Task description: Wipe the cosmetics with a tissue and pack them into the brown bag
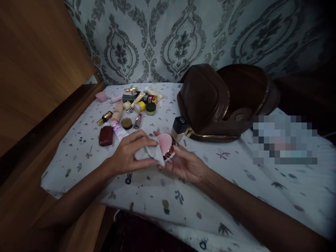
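Observation:
My left hand [131, 148] is closed around a bunched white cloth [149, 151]. The cloth touches the edge of a round cosmetic jar [166, 144] with a pink top and a shiny reddish-gold band. My right hand [190, 164] grips that jar from the right and below, tilting its pink face toward the cloth. Part of the jar is hidden behind the cloth and fingers. Just beyond my right hand stands a foundation bottle [180, 127] with a black cap. Near my left hand lie a white and purple tube [119, 130] and a dark red case [106, 135].
Several cosmetics, including a green-lidded jar [151, 109] and a lipstick [138, 121], are grouped at the back left. An open brown leather bag [204, 101] stands at the back right. A blurred-out item [285, 140] lies on the patterned cloth-covered surface [223, 164]. Wood panelling [39, 52] borders the left.

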`<state>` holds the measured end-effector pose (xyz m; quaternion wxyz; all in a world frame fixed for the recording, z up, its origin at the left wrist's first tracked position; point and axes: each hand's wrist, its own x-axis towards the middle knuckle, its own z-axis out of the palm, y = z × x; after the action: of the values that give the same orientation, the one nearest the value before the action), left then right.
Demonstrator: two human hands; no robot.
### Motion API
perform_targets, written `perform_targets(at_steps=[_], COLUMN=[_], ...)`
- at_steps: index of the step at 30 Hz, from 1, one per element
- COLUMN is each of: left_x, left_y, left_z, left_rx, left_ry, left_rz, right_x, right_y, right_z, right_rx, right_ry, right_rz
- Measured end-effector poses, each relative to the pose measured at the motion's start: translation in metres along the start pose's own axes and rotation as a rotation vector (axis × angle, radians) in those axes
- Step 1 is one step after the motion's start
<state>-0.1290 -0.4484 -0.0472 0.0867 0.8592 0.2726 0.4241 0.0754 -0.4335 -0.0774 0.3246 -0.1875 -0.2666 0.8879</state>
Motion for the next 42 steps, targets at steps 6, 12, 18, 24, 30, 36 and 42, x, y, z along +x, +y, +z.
perform_targets(at_steps=[6,12,18,24,30,36,42], left_x=[-0.002,-0.014,-0.018,-0.016,-0.007,-0.017,-0.031], left_y=[0.006,0.004,-0.004,-0.012,-0.007,-0.01,-0.019], left_z=[-0.001,0.004,0.005,-0.009,-0.007,0.002,0.009], left_rx=[0.049,0.255,0.229,0.181,0.097,0.142,0.197], left_ry=[-0.03,-0.101,-0.06,0.102,0.112,0.059,0.06], left_rz=[0.055,-0.049,-0.116,-0.276,-0.399,-0.5,-0.449], right_x=[0.002,0.004,0.007,-0.01,-0.041,-0.059,-0.088], right_y=[0.006,0.014,0.015,-0.001,-0.023,-0.033,-0.102], right_z=[0.002,0.001,-0.001,0.005,0.023,0.032,0.051], right_rx=[0.013,0.018,-0.122,-0.49,-0.975,-1.375,-1.578], right_ry=[-0.038,-0.073,-0.114,-0.046,0.169,0.208,0.35], right_rz=[0.017,-0.049,-0.122,-0.236,-0.493,-0.667,-0.843])
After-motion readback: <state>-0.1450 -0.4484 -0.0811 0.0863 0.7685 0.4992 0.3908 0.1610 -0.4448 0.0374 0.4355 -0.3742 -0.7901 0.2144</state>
